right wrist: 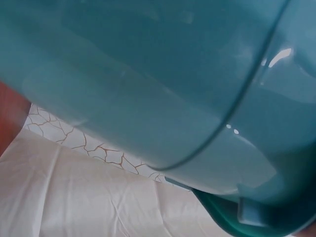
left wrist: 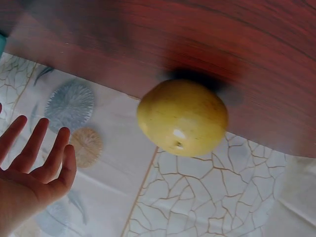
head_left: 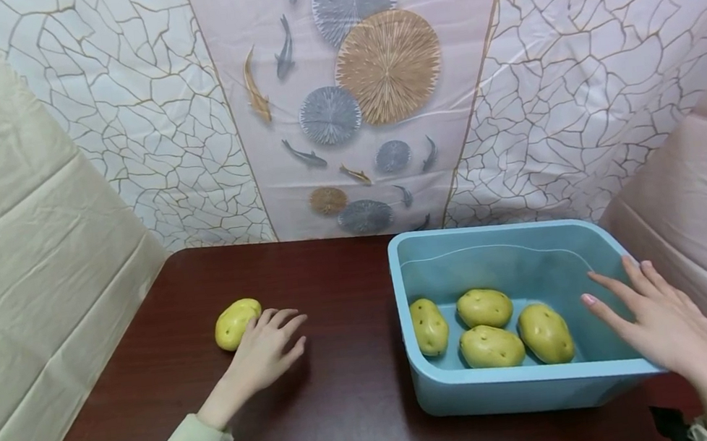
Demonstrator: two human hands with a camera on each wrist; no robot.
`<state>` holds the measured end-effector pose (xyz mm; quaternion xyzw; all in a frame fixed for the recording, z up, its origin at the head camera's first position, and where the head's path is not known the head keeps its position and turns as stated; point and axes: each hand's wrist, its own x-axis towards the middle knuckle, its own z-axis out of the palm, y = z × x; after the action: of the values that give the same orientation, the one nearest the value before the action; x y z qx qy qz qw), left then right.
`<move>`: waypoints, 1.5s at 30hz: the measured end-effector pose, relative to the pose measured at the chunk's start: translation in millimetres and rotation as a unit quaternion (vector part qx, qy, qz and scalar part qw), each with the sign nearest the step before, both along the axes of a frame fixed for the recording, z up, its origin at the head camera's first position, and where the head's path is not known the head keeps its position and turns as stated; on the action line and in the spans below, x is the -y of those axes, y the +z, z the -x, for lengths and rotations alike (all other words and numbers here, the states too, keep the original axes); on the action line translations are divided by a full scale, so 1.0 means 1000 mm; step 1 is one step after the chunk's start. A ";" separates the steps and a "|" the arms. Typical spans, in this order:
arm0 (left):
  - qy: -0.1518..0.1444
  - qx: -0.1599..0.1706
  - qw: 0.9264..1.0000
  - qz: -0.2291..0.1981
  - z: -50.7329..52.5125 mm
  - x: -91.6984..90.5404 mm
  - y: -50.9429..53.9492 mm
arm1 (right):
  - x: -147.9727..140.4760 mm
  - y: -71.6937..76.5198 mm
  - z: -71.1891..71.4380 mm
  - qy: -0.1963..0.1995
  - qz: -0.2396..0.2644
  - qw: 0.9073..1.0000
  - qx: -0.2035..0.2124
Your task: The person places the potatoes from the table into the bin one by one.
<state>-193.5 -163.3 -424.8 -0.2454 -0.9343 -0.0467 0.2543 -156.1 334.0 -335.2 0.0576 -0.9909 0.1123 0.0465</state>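
Note:
A yellow potato lies on the left of the table. My left hand is just right of it, fingers spread and slightly bent. In the left wrist view the hand stands apart from the potato and holds nothing. Inside a light blue plastic bin on the right, several potatoes rest on the bottom. My right hand is at the bin's right rim, its fingers extended over the edge; contact there is hard to tell. Only the bin's wall fills the right wrist view.
The dark brown wooden table carries the bin and the lone potato. Patterned cloth hangs behind the table's far edge. Plain cloth walls stand close on the left and right sides.

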 end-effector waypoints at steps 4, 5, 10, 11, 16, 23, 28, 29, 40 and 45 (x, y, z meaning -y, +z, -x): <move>0.001 -0.008 1.000 0.000 0.001 0.008 -0.001 | 0.000 0.000 -0.001 -0.002 -0.001 1.000 -0.002; 0.003 -0.008 1.000 0.000 0.002 0.010 -0.002 | 0.000 0.000 -0.001 -0.002 -0.001 1.000 -0.004; 0.013 -0.007 1.000 0.001 0.002 0.020 -0.003 | -0.001 -0.001 -0.001 0.000 -0.001 1.000 -0.003; 0.016 -0.006 1.000 0.000 0.002 0.022 -0.003 | -0.001 -0.001 0.000 0.000 -0.001 1.000 -0.002; 0.034 -0.003 0.999 -0.007 0.003 0.032 -0.004 | -0.001 -0.001 0.000 -0.003 -0.002 1.000 0.000; 0.045 0.006 0.999 -0.009 0.009 0.043 -0.006 | -0.001 -0.001 0.000 -0.003 -0.003 1.000 0.000; 0.044 -0.002 0.999 -0.014 0.013 0.049 -0.009 | -0.001 -0.001 -0.002 -0.002 0.000 1.000 -0.001; 0.044 -0.002 0.999 -0.015 0.014 0.049 -0.010 | -0.001 -0.001 -0.002 -0.002 0.000 1.000 -0.001; 0.065 0.036 0.997 -0.015 0.021 0.059 -0.015 | 0.000 -0.001 0.000 -0.007 -0.004 1.000 0.011; 0.070 0.043 0.997 -0.009 0.025 0.063 -0.019 | -0.001 -0.001 0.000 -0.007 -0.006 1.000 0.011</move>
<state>-218.0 -226.2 -443.7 -0.1749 -0.9589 -0.0476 0.2185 -156.1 334.6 -336.6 0.0500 -0.9924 0.1066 0.0355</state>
